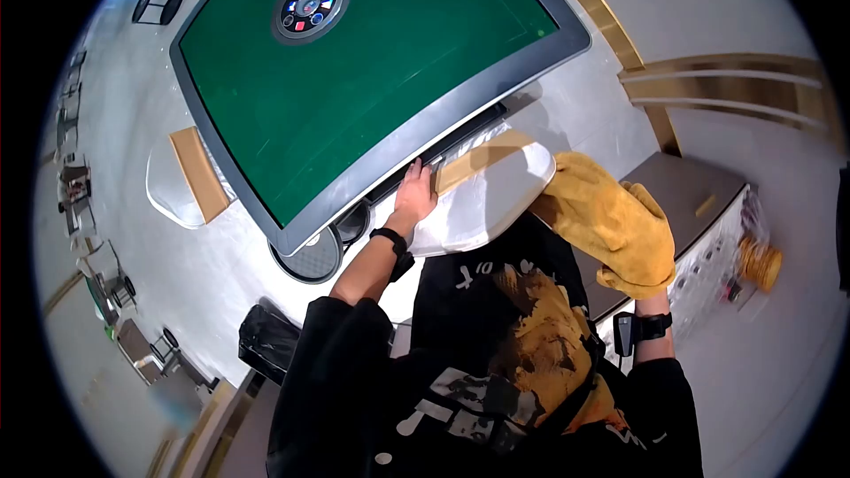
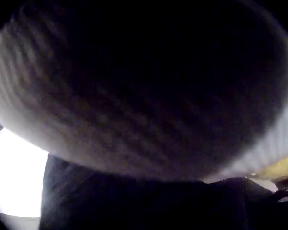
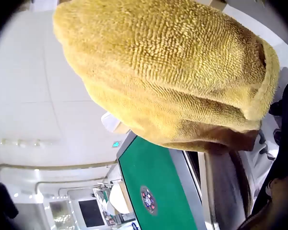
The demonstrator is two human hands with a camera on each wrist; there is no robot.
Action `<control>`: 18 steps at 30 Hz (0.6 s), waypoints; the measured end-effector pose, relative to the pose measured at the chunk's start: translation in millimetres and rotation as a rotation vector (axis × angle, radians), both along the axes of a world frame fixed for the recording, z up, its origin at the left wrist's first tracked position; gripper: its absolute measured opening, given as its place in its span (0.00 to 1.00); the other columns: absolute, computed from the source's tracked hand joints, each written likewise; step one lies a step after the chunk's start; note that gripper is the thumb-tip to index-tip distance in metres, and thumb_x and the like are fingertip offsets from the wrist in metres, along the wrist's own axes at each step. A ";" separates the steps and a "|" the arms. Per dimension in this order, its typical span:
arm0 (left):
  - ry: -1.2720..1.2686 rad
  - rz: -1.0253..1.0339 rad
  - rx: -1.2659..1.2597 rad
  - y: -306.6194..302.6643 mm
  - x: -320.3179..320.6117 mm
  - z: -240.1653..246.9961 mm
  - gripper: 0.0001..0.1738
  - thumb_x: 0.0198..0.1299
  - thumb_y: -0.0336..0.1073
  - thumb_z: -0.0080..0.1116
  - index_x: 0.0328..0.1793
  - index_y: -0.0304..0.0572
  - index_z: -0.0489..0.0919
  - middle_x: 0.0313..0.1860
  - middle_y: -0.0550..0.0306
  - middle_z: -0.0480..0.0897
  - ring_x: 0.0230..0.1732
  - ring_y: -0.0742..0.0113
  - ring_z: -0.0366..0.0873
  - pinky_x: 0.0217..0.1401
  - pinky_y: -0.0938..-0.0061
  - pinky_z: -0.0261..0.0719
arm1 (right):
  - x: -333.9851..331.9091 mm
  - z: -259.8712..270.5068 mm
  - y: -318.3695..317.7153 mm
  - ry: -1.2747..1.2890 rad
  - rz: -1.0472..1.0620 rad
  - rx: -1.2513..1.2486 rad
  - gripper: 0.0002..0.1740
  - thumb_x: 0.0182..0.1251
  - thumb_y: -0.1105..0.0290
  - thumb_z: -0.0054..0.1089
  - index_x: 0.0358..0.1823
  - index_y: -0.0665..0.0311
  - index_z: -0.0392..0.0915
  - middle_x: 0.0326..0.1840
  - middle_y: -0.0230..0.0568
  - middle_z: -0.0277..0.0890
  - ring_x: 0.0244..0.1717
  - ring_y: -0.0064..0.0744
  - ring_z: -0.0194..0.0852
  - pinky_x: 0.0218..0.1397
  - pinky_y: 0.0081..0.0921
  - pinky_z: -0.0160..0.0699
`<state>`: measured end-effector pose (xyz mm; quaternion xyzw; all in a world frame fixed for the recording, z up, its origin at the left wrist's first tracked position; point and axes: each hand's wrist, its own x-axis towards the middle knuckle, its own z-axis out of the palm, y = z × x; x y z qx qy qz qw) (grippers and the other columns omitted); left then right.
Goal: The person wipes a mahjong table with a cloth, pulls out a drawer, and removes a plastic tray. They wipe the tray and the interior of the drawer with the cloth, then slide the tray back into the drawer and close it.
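Note:
A yellow terry towel (image 3: 168,52) wraps my right hand (image 1: 633,257) like a mitt, down to the wrist. Its front end lies against the rounded rim of a white chair (image 1: 518,199). The towel hides the fingers inside. My left hand (image 1: 416,195) rests on the near left edge of that chair, by the end of its tan strip (image 1: 485,159), with fingers pointing toward the table. In the left wrist view a dark, blurred surface (image 2: 134,115) fills most of the picture and hides the hand.
A green-topped mahjong table (image 1: 372,80) with a round centre panel (image 1: 308,7) stands in front of the chair. Another white chair (image 1: 181,181) is at its left side. A black bag (image 1: 268,341) sits low left. At right, a dark bench (image 1: 691,190) stands near an orange roll (image 1: 760,264).

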<state>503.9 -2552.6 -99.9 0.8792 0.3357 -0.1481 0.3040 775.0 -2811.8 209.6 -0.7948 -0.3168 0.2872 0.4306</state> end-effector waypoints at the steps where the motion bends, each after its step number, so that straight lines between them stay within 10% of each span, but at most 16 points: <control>1: 0.020 -0.004 -0.004 1.3 4.5 5.0 0.39 0.54 0.37 0.56 0.74 0.42 0.60 0.72 0.31 0.62 0.73 0.38 0.59 0.77 0.52 0.57 | 11.0 -0.5 2.1 0.004 0.025 -0.011 0.36 0.58 0.61 0.69 0.64 0.71 0.68 0.61 0.46 0.74 0.62 0.34 0.71 0.66 0.27 0.65; 7: -0.022 -0.007 -0.088 19.9 -6.8 -8.1 0.41 0.56 0.35 0.53 0.79 0.60 0.56 0.69 0.33 0.67 0.69 0.36 0.66 0.73 0.56 0.64 | 42.5 -6.6 12.9 0.027 0.102 -0.045 0.38 0.53 0.60 0.73 0.63 0.71 0.69 0.61 0.46 0.75 0.62 0.34 0.71 0.66 0.28 0.66; 15: -0.097 0.014 0.238 -4.2 -14.9 32.9 0.14 0.57 0.32 0.56 0.50 0.48 0.78 0.29 0.45 0.84 0.34 0.45 0.83 0.39 0.55 0.81 | 60.1 -3.1 -1.7 0.228 0.099 -0.285 0.41 0.47 0.58 0.78 0.61 0.71 0.71 0.60 0.47 0.75 0.62 0.35 0.71 0.66 0.29 0.66; 18: -0.297 0.139 0.211 -13.3 -26.8 61.6 0.11 0.55 0.27 0.57 0.45 0.43 0.78 0.33 0.44 0.83 0.36 0.43 0.82 0.39 0.55 0.80 | 69.8 15.0 -1.4 -0.322 0.515 -0.118 0.39 0.46 0.61 0.77 0.59 0.71 0.72 0.60 0.47 0.75 0.63 0.36 0.71 0.66 0.30 0.66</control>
